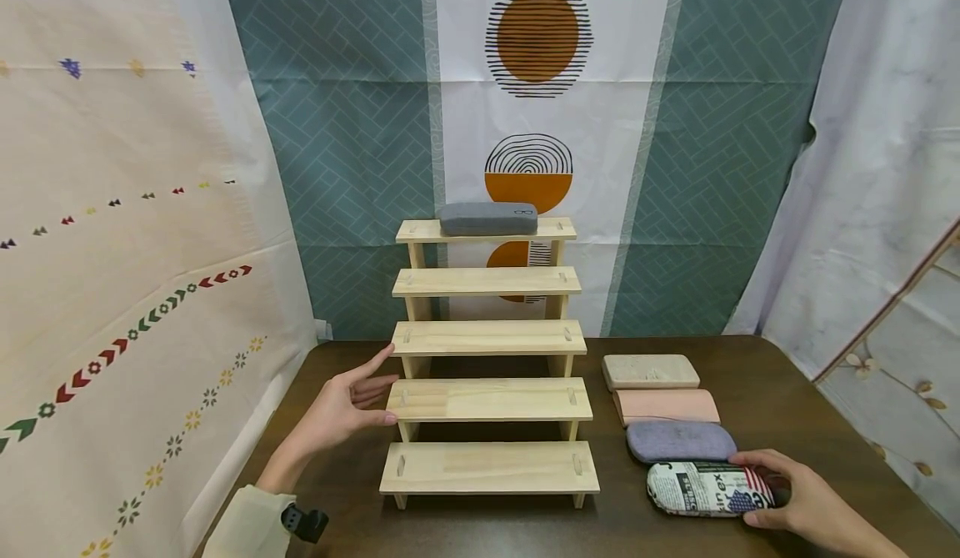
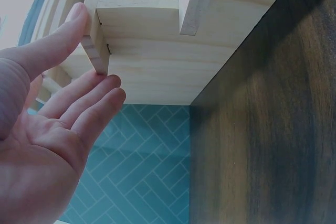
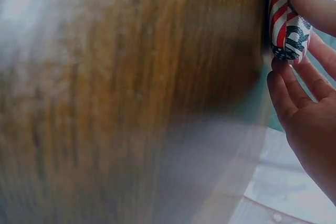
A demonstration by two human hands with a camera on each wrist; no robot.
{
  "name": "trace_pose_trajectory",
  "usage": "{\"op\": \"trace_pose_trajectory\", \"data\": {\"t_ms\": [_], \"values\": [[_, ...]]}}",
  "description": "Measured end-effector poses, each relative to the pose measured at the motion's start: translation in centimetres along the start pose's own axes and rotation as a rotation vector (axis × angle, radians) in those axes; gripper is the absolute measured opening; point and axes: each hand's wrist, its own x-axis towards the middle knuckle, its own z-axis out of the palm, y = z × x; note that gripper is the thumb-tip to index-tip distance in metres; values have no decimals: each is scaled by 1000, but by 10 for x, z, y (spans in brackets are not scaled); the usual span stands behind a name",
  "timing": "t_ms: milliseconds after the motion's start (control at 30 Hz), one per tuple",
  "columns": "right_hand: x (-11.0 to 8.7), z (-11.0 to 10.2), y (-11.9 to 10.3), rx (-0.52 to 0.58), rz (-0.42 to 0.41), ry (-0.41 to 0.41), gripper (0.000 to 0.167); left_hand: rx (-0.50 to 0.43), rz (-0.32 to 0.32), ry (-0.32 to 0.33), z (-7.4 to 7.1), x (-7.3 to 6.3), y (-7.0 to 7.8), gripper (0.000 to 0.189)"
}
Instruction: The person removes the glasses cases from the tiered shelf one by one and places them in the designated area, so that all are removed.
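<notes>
A pale wooden stepped rack (image 1: 489, 338) stands on the dark table. My left hand (image 1: 347, 404) holds its left side, thumb at the end of the second step from the bottom and index fingertip by the step above. The left wrist view shows that thumb and the fingers (image 2: 100, 111) at opposite edges of a board end. At the right, my right hand (image 1: 791, 495) grips the right end of a newspaper-print glasses case (image 1: 693, 489) with a flag pattern, thumb at the near side and fingers at the far side. The fingers partly hide that end.
A grey glasses case (image 1: 487, 219) lies on the top step. Behind the printed case, a purple case (image 1: 681, 441), a peach case (image 1: 667, 405) and a cream case (image 1: 650, 370) lie in a column right of the rack. Fabric curtains (image 1: 727, 149) surround the table.
</notes>
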Motion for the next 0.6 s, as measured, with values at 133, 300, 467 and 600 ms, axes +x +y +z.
{"op": "trace_pose_trajectory", "data": {"t_ms": [133,300,467,600], "values": [[0,-1,-2,-3,-8,6,62,6,1,0,0,0,0,102],[1,-7,-10,-38,-15,27,60,2,-1,-2,-1,0,-2,101],[11,-14,-28,-106,-4,69,60,-5,2,-3,-1,0,-3,101],[22,-18,-45,-112,-34,83,62,-12,5,-6,-1,0,-3,101]]}}
